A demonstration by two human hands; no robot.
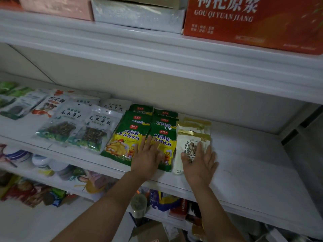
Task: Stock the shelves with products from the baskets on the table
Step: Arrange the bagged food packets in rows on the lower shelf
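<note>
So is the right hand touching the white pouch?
Touching. The head view shows the right hand flat on the white pouch, with thumb and fingers laid across its lower front.

Six green-and-yellow seasoning packets lie in two overlapping columns of three. Just beside them are what look like three white-and-gold pouches, though the back ones are mostly hidden. There are four clear packets of dried fungus strips, two in front and two behind. One red-and-white mushroom packet lies further left, and the green packets beyond it are too blurred to count. The upper shelf carries three boxes: one orange box, one white box and one pink box. Two hands are in view, the left hand and the right hand.
</note>
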